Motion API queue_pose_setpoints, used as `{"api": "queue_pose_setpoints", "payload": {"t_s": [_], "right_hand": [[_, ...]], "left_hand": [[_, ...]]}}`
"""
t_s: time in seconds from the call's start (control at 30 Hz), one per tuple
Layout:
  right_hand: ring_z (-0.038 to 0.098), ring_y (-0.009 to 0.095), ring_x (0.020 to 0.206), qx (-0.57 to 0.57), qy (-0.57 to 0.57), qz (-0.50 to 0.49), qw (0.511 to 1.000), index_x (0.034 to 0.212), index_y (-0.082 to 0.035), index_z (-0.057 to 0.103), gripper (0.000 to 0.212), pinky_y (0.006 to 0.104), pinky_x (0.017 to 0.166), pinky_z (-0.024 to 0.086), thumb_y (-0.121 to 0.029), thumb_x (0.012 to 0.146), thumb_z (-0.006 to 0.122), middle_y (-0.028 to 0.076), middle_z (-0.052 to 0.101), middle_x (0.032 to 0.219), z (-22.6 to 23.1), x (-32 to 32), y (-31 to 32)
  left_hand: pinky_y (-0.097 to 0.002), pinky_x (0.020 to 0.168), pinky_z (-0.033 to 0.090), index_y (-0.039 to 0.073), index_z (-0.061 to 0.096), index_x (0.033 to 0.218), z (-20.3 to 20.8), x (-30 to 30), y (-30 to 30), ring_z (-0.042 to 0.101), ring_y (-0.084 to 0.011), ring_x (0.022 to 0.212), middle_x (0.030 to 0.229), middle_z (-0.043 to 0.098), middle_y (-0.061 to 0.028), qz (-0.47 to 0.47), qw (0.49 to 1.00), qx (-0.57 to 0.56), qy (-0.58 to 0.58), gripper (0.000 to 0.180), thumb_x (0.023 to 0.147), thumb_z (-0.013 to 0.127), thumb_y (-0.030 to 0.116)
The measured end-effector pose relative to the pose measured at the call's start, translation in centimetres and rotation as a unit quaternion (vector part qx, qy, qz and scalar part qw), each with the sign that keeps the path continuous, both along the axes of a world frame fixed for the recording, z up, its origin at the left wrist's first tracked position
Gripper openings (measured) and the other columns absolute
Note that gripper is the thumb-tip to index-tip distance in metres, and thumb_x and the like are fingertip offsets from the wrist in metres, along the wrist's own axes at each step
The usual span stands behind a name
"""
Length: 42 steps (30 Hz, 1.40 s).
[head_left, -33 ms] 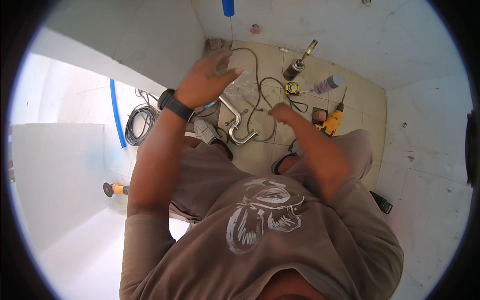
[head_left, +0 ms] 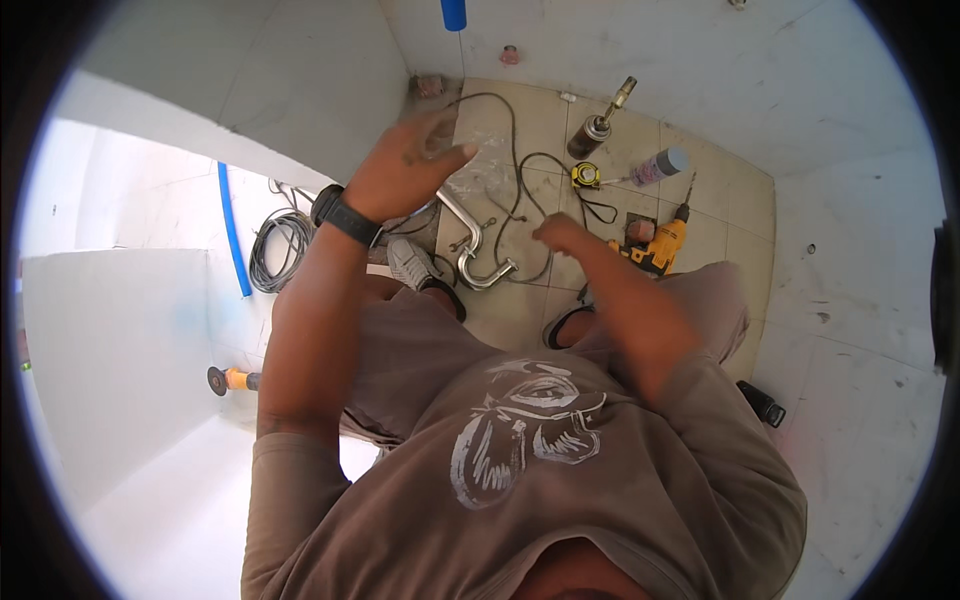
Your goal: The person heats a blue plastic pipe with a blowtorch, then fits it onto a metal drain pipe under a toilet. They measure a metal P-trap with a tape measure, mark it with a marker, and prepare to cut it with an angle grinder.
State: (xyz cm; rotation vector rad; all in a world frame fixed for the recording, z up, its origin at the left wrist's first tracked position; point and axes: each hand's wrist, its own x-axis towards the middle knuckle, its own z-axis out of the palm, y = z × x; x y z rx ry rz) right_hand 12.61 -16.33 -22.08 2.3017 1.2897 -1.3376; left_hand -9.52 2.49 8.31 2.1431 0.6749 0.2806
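Note:
My left hand (head_left: 412,165), with a black watch (head_left: 345,217) on its wrist, is raised near the corner of the partition wall. Its thumb stands apart from the fingers, which are blurred, and nothing shows in it. Over the floor, my right hand (head_left: 562,236) has its fingers curled together; what they hold, if anything, is hidden. Between my feet and below both hands lies a bent chrome drain pipe (head_left: 470,240). A thin dark cable or hose (head_left: 517,140) loops across the tiles beyond my right hand.
Beyond my right hand are a torch canister (head_left: 588,137), a yellow tape measure (head_left: 585,176), a spray can (head_left: 659,167) and a yellow drill (head_left: 665,243). Coiled cable (head_left: 281,250), a blue tube (head_left: 233,230) and an angle grinder (head_left: 232,380) lie left. A wall (head_left: 850,270) rises right.
My left hand has shifted slightly left and toward me. My right hand has barely moved, a little to the left. The floor items stay in place.

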Motion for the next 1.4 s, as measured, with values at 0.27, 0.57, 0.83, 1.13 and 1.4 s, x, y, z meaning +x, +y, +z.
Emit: {"api": "queue_pose_setpoints", "payload": {"t_s": [0.27,0.57,0.83,1.13,1.4], "right_hand": [[0.071,0.036,0.099,0.003,0.105,0.024,0.994,0.125,0.003,0.066,0.065,0.0423,0.089,0.055,-0.047,0.085,0.075,0.025,0.07,0.115,-11.2,-6.7,-2.6],[0.068,0.041,0.107,0.068,0.129,-0.137,0.98,0.112,-0.001,0.073,0.05,0.0457,0.094,0.054,-0.043,0.085,0.076,0.026,0.07,0.114,-10.1,-7.9,-2.0],[0.072,0.038,0.077,0.167,0.057,-0.041,0.983,0.101,0.001,0.073,0.04,0.0459,0.07,0.056,-0.037,0.088,0.074,0.021,0.074,0.092,-6.5,-5.2,-1.1],[0.059,0.038,0.123,0.171,-0.052,-0.092,0.98,0.143,-0.001,0.053,0.065,0.0448,0.105,0.046,-0.042,0.095,0.065,0.027,0.061,0.134,12.3,2.6,-3.9],[0.069,0.023,0.097,0.471,-0.23,-0.45,0.723,0.134,0.0,0.061,0.054,0.0362,0.087,0.053,-0.033,0.093,0.073,0.016,0.072,0.113,33.7,7.0,-19.1]], "left_hand": [[-0.0425,0.101,0.051,0.0,0.054,0.144,-4.7,0.8,3.5,0.066,-0.0399,0.118,0.131,0.065,-0.0282,-0.054,0.987,0.076,0.132,0.058,0.096,0.069,0.029],[-0.0471,0.099,0.051,0.002,0.057,0.138,-5.7,1.4,3.6,0.062,-0.042,0.117,0.13,0.065,-0.0232,-0.073,0.987,0.094,0.108,0.05,0.094,0.067,0.025],[-0.0451,0.102,0.049,0.002,0.054,0.144,-5.7,0.9,3.7,0.063,-0.0427,0.121,0.127,0.066,-0.0293,-0.066,0.987,0.072,0.129,0.058,0.094,0.069,0.028],[-0.0449,0.101,0.05,0.002,0.053,0.145,-6.0,-0.5,3.4,0.064,-0.0434,0.118,0.128,0.065,-0.0287,-0.107,0.978,0.103,0.145,0.062,0.095,0.069,0.035],[-0.0451,0.103,0.049,0.003,0.047,0.15,-4.8,0.5,2.5,0.062,-0.0403,0.124,0.133,0.064,-0.0273,-0.094,0.98,0.031,0.172,0.067,0.096,0.068,0.036]]}}
